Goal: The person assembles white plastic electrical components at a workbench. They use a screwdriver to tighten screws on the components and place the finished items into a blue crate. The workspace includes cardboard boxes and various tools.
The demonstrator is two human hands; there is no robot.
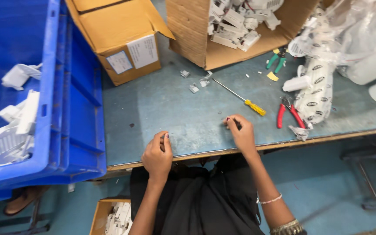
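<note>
Down at the frame's middle, I count two hands: my left hand (157, 152) is curled over something too small to tell, my right hand (240, 130) pinches a small dark piece (236, 125). One yellow-handled screwdriver (244, 101), two pliers (289, 112), two cardboard boxes (122, 39) and one blue crate (72, 109) share the grey-blue surface (166, 109) above a blue floor.

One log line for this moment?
left hand: fist at grey table edge | right hand: pinching small dark part | yellow-handled screwdriver: lying near right hand
</note>
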